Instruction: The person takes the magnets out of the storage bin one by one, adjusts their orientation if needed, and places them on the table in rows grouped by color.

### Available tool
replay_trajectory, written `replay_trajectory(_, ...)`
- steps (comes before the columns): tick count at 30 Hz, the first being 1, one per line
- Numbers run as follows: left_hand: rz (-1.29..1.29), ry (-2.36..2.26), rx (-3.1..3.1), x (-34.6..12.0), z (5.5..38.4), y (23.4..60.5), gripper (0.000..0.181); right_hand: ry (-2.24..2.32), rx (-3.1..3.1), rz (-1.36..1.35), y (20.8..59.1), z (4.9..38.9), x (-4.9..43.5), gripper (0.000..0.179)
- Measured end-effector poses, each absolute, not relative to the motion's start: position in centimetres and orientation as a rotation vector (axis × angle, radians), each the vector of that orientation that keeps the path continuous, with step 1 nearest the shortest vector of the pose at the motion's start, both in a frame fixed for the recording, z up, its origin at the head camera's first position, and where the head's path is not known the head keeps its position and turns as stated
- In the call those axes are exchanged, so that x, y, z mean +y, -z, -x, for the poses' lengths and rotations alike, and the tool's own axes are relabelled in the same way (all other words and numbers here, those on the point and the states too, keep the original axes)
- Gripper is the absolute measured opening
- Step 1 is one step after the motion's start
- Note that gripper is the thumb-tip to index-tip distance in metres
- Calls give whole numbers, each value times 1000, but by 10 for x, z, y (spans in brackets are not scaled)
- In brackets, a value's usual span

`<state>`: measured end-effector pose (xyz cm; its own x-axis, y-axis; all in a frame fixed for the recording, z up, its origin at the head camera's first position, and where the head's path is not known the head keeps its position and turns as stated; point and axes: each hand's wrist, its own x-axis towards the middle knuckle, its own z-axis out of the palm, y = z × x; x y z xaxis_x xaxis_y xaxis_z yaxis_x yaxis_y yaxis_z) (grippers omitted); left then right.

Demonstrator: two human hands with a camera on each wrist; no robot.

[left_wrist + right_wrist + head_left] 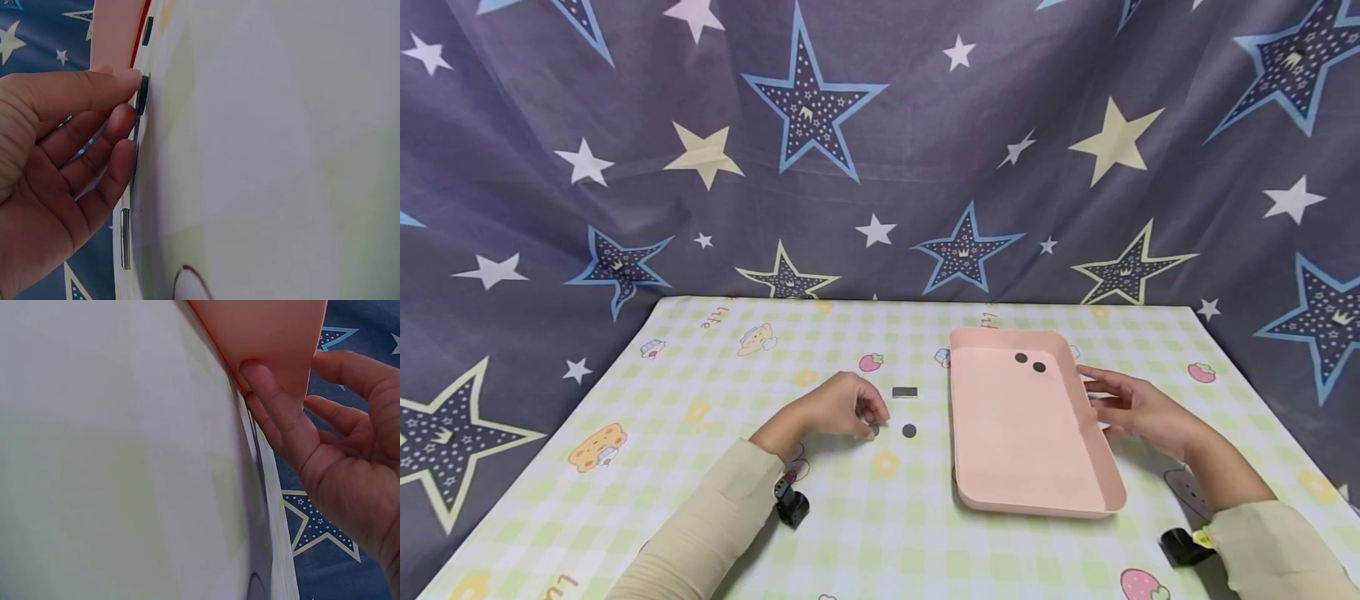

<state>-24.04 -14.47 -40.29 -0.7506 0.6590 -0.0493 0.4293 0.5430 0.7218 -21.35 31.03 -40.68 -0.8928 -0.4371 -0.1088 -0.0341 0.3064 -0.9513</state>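
Observation:
My left hand [842,406] is low over the table, its thumb and fingertips pinching a small black disc [142,95]. Close by on the cloth lie a second black disc [909,431] and a small dark rectangular block [905,392] with a shiny edge. A shallow pink tray [1030,450] stands to their right, with two black discs [1030,362] inside near its far end. Against the outside of the tray's right wall rest the spread fingers of my right hand [1138,408]; the right wrist view shows fingertips touching that wall near its base.
A green-and-white checked cloth [700,467] with printed food pictures covers the table. Behind it hangs a dark curtain [895,175] patterned with stars. Black wrist cameras sit below the left cuff [792,502] and the right cuff [1183,547].

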Motion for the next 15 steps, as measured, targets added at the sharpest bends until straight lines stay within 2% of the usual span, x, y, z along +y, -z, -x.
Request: replay_trajectory(15, -930, -1128, 2476, -142, 243, 392, 17, 1621, 2227, 415, 407, 214, 311, 71)
